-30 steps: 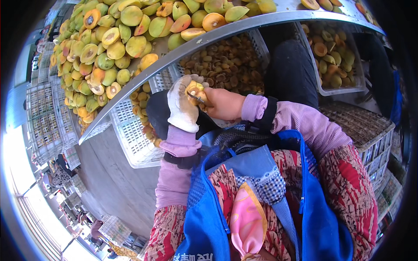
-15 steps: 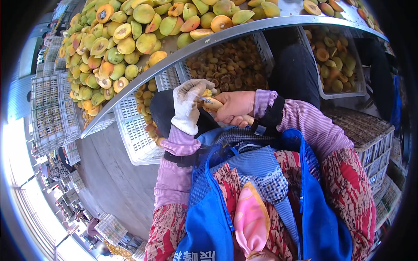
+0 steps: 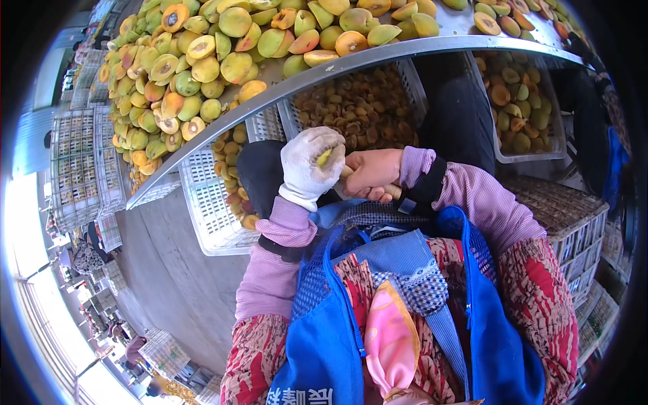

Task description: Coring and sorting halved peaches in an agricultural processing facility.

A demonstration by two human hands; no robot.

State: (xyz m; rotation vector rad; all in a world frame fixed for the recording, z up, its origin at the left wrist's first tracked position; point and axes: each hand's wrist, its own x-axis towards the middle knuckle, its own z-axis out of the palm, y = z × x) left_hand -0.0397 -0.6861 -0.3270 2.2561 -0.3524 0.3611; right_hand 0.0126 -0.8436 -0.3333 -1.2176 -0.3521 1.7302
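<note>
In my left hand (image 3: 312, 165), which wears a white glove with a dirty palm, the fingers curl around a yellow-green piece of peach (image 3: 324, 158). My bare right hand (image 3: 373, 172) is closed on a wooden-handled pitting tool (image 3: 392, 191), its handle end sticking out below the fist. The tool's front end points at the glove and its tip is hidden by the hands. Both hands meet above my lap, close together. Beyond them a crate of peach scraps (image 3: 358, 108), small and brownish, sits under the table edge.
A metal table (image 3: 324, 72) with a curved rim carries a large heap of halved peaches (image 3: 202, 67). White crates hold more fruit at the left (image 3: 212, 223) and right (image 3: 533, 152). Stacked crates (image 3: 574, 223) stand by my right elbow. Grey floor (image 3: 169, 263) lies left.
My left hand has turned and closed further round the peach piece. My right hand has shifted slightly right and down, and the tool's metal tip is now out of sight.
</note>
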